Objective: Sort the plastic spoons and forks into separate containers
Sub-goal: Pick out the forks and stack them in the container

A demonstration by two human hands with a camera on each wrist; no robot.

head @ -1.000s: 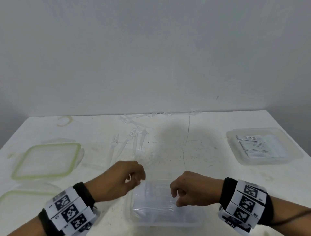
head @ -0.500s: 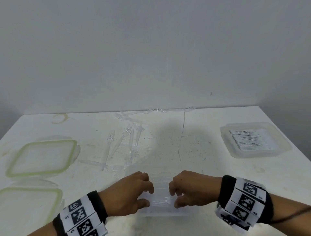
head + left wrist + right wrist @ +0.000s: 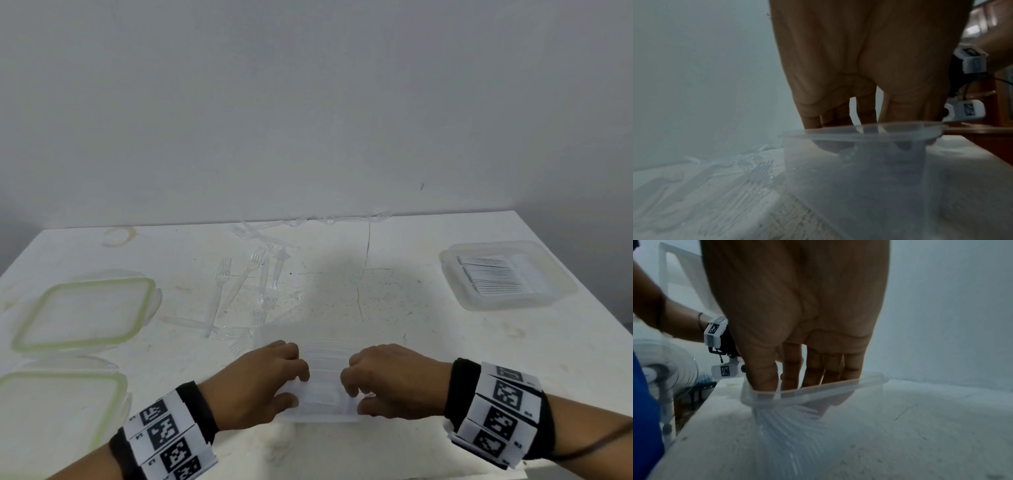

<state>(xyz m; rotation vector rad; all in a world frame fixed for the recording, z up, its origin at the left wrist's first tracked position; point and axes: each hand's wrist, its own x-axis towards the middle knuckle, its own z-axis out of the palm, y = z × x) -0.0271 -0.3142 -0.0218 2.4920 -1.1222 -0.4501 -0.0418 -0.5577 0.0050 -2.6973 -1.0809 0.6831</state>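
Note:
A clear plastic container (image 3: pixel 323 377) stands on the white table (image 3: pixel 394 308) near its front edge, between my two hands. My left hand (image 3: pixel 267 380) grips its left rim, fingers curled over the edge into it (image 3: pixel 863 131). My right hand (image 3: pixel 380 380) grips the right rim the same way (image 3: pixel 818 391). Clear cutlery lies inside the container (image 3: pixel 789 418); I cannot tell spoons from forks there. Several clear plastic forks (image 3: pixel 250 284) lie scattered on the table beyond my left hand, also seen in the left wrist view (image 3: pixel 756 175).
Two green-rimmed lids (image 3: pixel 85 311) (image 3: pixel 58 414) lie at the left. A second clear container (image 3: pixel 507 274) with stacked cutlery stands at the right. More clear cutlery (image 3: pixel 308 219) lies along the back edge by the wall.
My left hand has come down from a raised, closed pose onto the container's left rim. Both hands now hold the container, and it has shifted nearer the front edge.

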